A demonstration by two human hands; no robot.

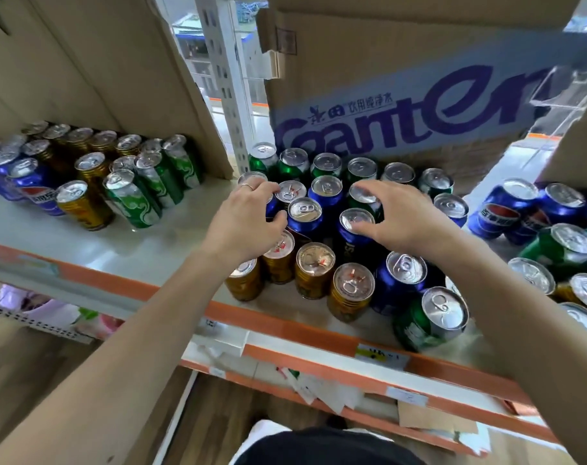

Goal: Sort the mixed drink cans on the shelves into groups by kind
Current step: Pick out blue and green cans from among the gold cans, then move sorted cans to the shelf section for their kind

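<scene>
Gold, blue and green drink cans stand mixed on the middle shelf (151,250). My left hand (248,223) reaches in from above, its fingers curled round a blue can (271,205) that it mostly hides. My right hand (399,216) arches over a green can (365,198), fingertips at the can's far rim. Its thumb lies on the lid of a blue can (354,218) next to it. Between my hands stand another blue can (305,213) and a red-tabbed can (290,191). Gold cans (315,263) line the front, and a green row (327,164) runs along the back.
A printed cardboard box (386,78) stands behind the cans. To the left stand a gold can (84,204), green cans (131,196) and a blue can (30,186). More blue cans (506,209) and green cans (560,243) crowd the right. An orange shelf edge (285,327) runs along the front.
</scene>
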